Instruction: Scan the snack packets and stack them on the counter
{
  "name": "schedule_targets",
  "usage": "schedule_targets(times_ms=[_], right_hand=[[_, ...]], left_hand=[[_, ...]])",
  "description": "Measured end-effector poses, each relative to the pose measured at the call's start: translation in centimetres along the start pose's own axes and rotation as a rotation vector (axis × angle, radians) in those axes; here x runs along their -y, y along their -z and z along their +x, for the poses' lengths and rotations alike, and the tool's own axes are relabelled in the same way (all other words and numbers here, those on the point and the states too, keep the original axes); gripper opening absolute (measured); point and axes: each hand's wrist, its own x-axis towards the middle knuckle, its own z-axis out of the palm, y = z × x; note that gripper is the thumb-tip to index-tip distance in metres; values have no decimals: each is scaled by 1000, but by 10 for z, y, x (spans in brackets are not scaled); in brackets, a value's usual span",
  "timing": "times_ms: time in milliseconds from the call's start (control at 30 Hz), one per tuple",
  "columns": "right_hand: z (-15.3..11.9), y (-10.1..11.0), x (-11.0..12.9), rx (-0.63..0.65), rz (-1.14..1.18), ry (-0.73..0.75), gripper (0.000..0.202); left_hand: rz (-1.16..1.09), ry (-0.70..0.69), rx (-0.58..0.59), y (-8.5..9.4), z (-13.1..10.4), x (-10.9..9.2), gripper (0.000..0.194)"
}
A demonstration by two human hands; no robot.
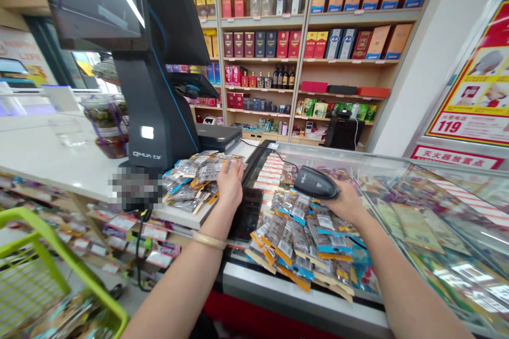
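My right hand (347, 201) is wrapped round a black barcode scanner (316, 183), which points left above a pile of small snack packets (298, 233) on the glass-topped counter. These packets have blue and orange edges and printed labels. My left hand (231, 180), with a bracelet at the wrist, rests at the right side of a second packet pile (194, 177) on the white counter. Its fingers point away from me and touch the packets; whether they grip one is hidden. A dark phone-like slab (248, 212) lies between the two piles.
A black checkout terminal (159, 90) rises behind the left pile, beside stacked jars (107, 122). At lower left is a green basket (59, 259) containing packets. A glass case (449, 222) extends right; shelves (262, 21) of boxes and bottles stand behind. The scanner's cord crosses the counter.
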Motion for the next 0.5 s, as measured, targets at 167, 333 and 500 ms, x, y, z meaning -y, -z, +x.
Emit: schedule_targets(times_ms=[167, 333, 500], right_hand=[[0, 1, -1, -33, -5, 15, 30], [1, 2, 3, -69, -41, -6, 28], [1, 2, 4, -64, -60, 5, 24]], left_hand=[[133, -7, 77, 5, -6, 7, 19], [513, -10, 391, 6, -17, 15, 30], [833, -48, 826, 6, -35, 29, 33]])
